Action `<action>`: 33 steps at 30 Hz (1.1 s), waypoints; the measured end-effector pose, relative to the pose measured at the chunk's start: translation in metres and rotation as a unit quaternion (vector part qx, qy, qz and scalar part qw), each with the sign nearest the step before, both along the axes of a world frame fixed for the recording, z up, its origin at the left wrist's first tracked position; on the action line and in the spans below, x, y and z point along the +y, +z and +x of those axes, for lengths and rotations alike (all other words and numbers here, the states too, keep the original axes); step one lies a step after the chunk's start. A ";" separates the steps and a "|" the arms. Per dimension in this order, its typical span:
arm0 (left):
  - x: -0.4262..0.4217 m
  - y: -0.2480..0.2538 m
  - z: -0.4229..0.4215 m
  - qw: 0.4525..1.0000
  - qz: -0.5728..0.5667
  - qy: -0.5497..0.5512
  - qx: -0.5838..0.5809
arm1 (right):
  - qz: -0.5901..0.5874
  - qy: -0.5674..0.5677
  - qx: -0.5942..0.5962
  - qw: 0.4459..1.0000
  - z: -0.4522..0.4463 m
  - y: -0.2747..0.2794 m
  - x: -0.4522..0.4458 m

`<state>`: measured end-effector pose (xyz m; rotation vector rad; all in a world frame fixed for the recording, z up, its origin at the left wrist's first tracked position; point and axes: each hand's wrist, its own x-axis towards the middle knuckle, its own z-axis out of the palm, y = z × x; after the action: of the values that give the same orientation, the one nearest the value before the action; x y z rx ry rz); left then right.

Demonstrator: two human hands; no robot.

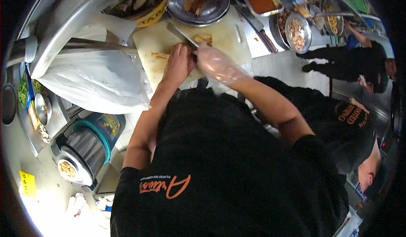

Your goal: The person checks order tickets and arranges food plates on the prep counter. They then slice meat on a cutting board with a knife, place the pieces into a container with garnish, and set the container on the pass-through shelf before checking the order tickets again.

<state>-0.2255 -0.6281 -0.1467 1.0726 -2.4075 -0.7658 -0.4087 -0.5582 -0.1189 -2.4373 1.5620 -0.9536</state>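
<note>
A cream cutting board lies in front of me with browned pieces of food on it. My right hand, in a clear plastic glove, grips a knife whose blade points up and to the left. Bare and close beside it, my left hand has its fingers bent and pressed together on a piece of food that is mostly hidden under them. One browned piece lies just beyond the knife, another left of my left hand.
Metal bowls with a browned piece stand behind the board. A second knife, a bowl of chopped pieces and a tray of orange liquid are at right. A white plastic bag hangs left. Two people stand at right.
</note>
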 end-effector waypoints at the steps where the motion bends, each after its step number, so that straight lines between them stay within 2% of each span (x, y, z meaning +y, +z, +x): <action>1: -0.004 -0.001 -0.003 1.000 0.020 0.012 -0.005 | 0.054 -0.058 -0.044 0.996 0.019 0.019 -0.012; 2: 0.001 0.000 0.000 0.999 0.049 0.011 -0.018 | 0.220 -0.092 0.006 0.971 0.012 0.022 -0.008; 3: -0.002 0.002 -0.002 0.997 0.070 0.015 -0.024 | 0.375 -0.118 0.089 0.915 0.006 0.024 -0.004; 5: -0.006 -0.005 -0.003 0.999 0.011 0.026 0.029 | 0.368 -0.067 0.077 0.924 -0.024 0.051 0.040; 6: -0.003 -0.008 0.000 0.998 -0.011 0.026 0.051 | 0.385 -0.086 0.085 0.915 -0.030 0.060 0.044; 7: -0.006 0.000 0.001 0.998 0.024 0.016 0.054 | 0.406 -0.106 0.091 0.903 -0.036 0.073 0.046; 11: -0.046 0.038 -0.026 0.997 -0.044 0.022 0.065 | 0.458 -0.228 0.073 0.856 -0.053 0.111 0.053; 13: -0.089 0.027 -0.071 0.988 -0.134 0.064 0.035 | 0.472 -0.263 0.068 0.839 -0.059 0.123 0.062; 15: -0.143 0.002 -0.113 0.984 -0.157 0.085 0.007 | 0.456 -0.290 0.059 0.839 -0.068 0.118 0.073; 18: -0.190 -0.023 -0.137 0.994 -0.098 0.043 -0.019 | 0.474 -0.293 0.074 0.827 -0.077 0.107 0.081; 21: -0.208 -0.018 -0.141 0.984 -0.069 -0.003 -0.164 | 0.450 -0.317 0.055 0.833 -0.081 0.099 0.090; 23: -0.189 0.038 -0.144 0.990 0.030 -0.081 -0.115 | 0.420 -0.331 0.018 0.845 -0.085 0.089 0.103; 24: -0.166 0.050 -0.144 0.988 0.040 -0.121 -0.090 | 0.404 -0.340 0.002 0.849 -0.090 0.083 0.110; 26: -0.111 0.060 -0.139 0.979 0.027 -0.198 -0.043 | 0.388 -0.364 -0.075 0.844 -0.101 0.074 0.126; 27: -0.082 0.061 -0.138 0.972 0.001 -0.233 -0.017 | 0.383 -0.381 -0.060 0.839 -0.107 0.070 0.131; 28: -0.057 0.062 -0.139 0.963 0.040 -0.262 -0.039 | 0.380 -0.385 -0.030 0.841 -0.111 0.076 0.132; 30: -0.035 0.025 -0.138 0.963 0.033 -0.268 -0.021 | 0.384 -0.393 -0.029 0.835 -0.118 0.076 0.133; 33: -0.013 0.011 -0.109 0.991 -0.013 -0.132 -0.001 | 0.376 -0.382 -0.055 0.842 -0.123 0.069 0.135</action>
<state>-0.3344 -0.6410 -0.1360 0.7512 -2.5851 -0.8139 -0.5321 -0.4228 -0.0501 -1.2055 2.3199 -0.3617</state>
